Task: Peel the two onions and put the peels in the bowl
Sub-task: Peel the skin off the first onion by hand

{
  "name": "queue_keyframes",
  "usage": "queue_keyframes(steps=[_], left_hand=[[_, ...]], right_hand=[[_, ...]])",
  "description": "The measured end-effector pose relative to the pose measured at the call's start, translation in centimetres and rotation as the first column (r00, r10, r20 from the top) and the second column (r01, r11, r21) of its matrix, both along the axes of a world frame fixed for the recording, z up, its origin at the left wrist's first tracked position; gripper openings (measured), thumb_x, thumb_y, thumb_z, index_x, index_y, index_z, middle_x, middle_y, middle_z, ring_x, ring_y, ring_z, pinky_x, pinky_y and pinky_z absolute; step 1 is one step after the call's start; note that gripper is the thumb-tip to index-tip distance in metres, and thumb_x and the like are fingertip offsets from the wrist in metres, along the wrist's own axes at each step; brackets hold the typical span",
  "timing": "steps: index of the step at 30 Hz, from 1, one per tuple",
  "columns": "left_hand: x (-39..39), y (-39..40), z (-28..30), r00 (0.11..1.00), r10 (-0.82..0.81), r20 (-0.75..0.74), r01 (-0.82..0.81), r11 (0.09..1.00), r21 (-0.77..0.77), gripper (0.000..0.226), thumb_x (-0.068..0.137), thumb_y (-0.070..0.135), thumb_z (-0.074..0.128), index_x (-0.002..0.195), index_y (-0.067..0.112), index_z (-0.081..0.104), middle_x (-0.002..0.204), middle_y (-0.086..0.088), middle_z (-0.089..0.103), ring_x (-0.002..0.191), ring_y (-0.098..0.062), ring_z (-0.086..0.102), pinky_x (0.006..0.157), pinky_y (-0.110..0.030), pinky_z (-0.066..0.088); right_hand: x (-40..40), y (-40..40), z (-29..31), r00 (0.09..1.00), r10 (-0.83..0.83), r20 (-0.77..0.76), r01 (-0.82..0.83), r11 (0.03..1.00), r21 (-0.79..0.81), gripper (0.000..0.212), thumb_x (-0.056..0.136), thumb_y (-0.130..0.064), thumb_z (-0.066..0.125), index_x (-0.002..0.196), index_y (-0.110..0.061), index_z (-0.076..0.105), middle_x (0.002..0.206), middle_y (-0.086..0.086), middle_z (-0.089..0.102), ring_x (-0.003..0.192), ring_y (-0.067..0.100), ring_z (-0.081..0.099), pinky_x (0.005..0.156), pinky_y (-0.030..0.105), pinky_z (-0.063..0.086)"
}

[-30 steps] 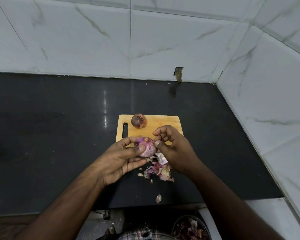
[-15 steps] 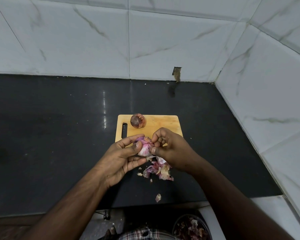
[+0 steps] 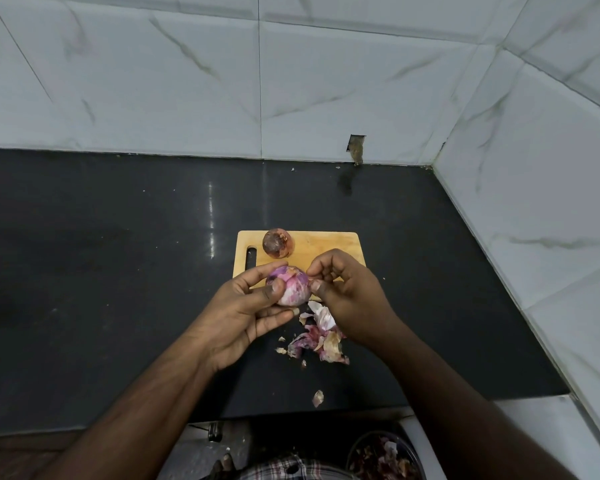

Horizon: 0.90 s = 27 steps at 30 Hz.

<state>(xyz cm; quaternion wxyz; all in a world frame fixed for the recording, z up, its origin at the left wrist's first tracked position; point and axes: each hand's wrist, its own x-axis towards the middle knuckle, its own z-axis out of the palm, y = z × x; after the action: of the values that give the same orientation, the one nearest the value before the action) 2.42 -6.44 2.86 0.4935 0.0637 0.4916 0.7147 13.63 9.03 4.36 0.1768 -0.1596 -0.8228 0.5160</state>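
A partly peeled purple onion (image 3: pixel 290 285) is gripped by my left hand (image 3: pixel 246 313), thumb across its front, just above the near edge of the wooden cutting board (image 3: pixel 326 247). From the right, my right hand (image 3: pixel 347 296) pinches at the onion's skin with curled thumb and fingers. A second onion (image 3: pixel 277 243), still in its brown skin, sits on the board's far left part. Loose peels (image 3: pixel 321 337) lie in a heap on the black counter under my hands, and one scrap (image 3: pixel 317 398) lies nearer the counter's edge. The bowl (image 3: pixel 383 457) with peels in it is low down at the bottom right.
The black counter (image 3: pixel 118 271) runs wide to the left. White marble-tiled walls (image 3: pixel 534 202) close it in at the back and right. The counter's front edge is just below the single scrap, and a checked garment (image 3: pixel 291 469) shows beneath.
My left hand has turned the onion slightly and its thumb now lies lower across the front. My right hand's pinch has shifted on the onion's right side. The peel heap is unchanged.
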Motion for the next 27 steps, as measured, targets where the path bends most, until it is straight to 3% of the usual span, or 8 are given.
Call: queue_keyframes(steps=[2, 4, 7, 11, 18, 23, 27], left_hand=[[-0.3, -0.1, 0.0, 0.999, 0.023, 0.047, -0.024, 0.999, 0.023, 0.052, 0.078, 0.021, 0.073, 0.128, 0.011, 0.065, 0.104, -0.021, 0.075, 0.073, -0.022, 0.075, 0.069, -0.029, 0.064], [-0.8, -0.3, -0.1, 0.995, 0.032, 0.100, -0.038, 0.997, 0.061, 0.064, 0.065, 0.027, 0.088, 0.123, 0.008, 0.069, 0.103, -0.023, 0.074, 0.074, -0.024, 0.075, 0.064, -0.027, 0.063], [-1.2, -0.7, -0.6, 0.987, 0.003, 0.163, -0.023, 0.992, 0.121, 0.081, 0.041, 0.030, 0.103, 0.114, 0.007, 0.075, 0.103, -0.024, 0.074, 0.077, -0.026, 0.076, 0.064, -0.027, 0.062], [-1.2, -0.6, -1.2, 0.973, -0.039, 0.227, -0.003, 0.983, 0.181, 0.075, 0.047, 0.028, 0.102, 0.112, 0.004, 0.075, 0.110, -0.026, 0.072, 0.082, -0.027, 0.076, 0.065, -0.029, 0.063], [-0.3, -0.3, -2.1, 0.953, -0.024, 0.302, -0.036, 0.981, 0.191, 0.092, 0.042, 0.025, 0.104, 0.121, -0.001, 0.064, 0.106, -0.028, 0.072, 0.082, -0.030, 0.076, 0.065, -0.031, 0.064], [-0.2, -0.1, -1.7, 0.902, -0.027, 0.431, -0.089, 0.965, 0.247, 0.094, 0.038, 0.025, 0.104, 0.117, -0.003, 0.063, 0.108, -0.028, 0.070, 0.075, -0.027, 0.075, 0.060, -0.028, 0.063], [-1.1, -0.2, -1.2, 0.935, 0.001, 0.355, -0.095, 0.964, 0.248, 0.088, 0.041, 0.030, 0.104, 0.114, 0.000, 0.067, 0.107, -0.025, 0.071, 0.080, -0.026, 0.075, 0.064, -0.027, 0.063]], right_hand=[[0.2, 0.2, 0.0, 1.000, -0.004, -0.018, 0.004, 1.000, -0.027, 0.032, 0.091, 0.005, 0.061, 0.091, -0.027, 0.062, 0.083, -0.021, 0.061, 0.081, 0.008, 0.059, 0.074, 0.030, 0.055], [0.4, 0.7, -0.1, 0.999, -0.028, -0.030, 0.026, 0.996, -0.087, 0.028, 0.092, 0.006, 0.060, 0.096, -0.021, 0.065, 0.086, -0.010, 0.063, 0.084, 0.018, 0.062, 0.077, 0.034, 0.060], [0.6, 1.4, -0.5, 0.999, -0.022, 0.043, 0.027, 0.993, -0.116, 0.024, 0.093, 0.007, 0.060, 0.096, -0.016, 0.067, 0.087, -0.001, 0.065, 0.080, 0.011, 0.063, 0.078, 0.036, 0.061], [0.6, 1.2, -1.7, 0.977, 0.004, 0.213, 0.007, 0.999, -0.052, 0.024, 0.094, 0.002, 0.061, 0.095, -0.021, 0.069, 0.084, -0.007, 0.068, 0.077, 0.002, 0.062, 0.075, 0.029, 0.055], [0.4, 0.9, -1.6, 0.913, -0.017, 0.407, -0.065, 0.980, 0.188, 0.027, 0.097, -0.004, 0.056, 0.096, -0.028, 0.070, 0.097, -0.011, 0.062, 0.083, 0.001, 0.057, 0.066, 0.012, 0.042], [0.2, 1.3, -2.0, 0.840, -0.036, 0.541, -0.222, 0.888, 0.403, 0.033, 0.091, -0.002, 0.061, 0.112, -0.024, 0.073, 0.107, -0.002, 0.058, 0.098, 0.018, 0.059, 0.080, 0.025, 0.048], [0.8, 1.8, -2.1, 0.832, -0.033, 0.554, -0.174, 0.932, 0.316, 0.025, 0.094, -0.012, 0.066, 0.114, -0.023, 0.075, 0.115, -0.009, 0.070, 0.100, 0.007, 0.064, 0.082, 0.016, 0.046]])
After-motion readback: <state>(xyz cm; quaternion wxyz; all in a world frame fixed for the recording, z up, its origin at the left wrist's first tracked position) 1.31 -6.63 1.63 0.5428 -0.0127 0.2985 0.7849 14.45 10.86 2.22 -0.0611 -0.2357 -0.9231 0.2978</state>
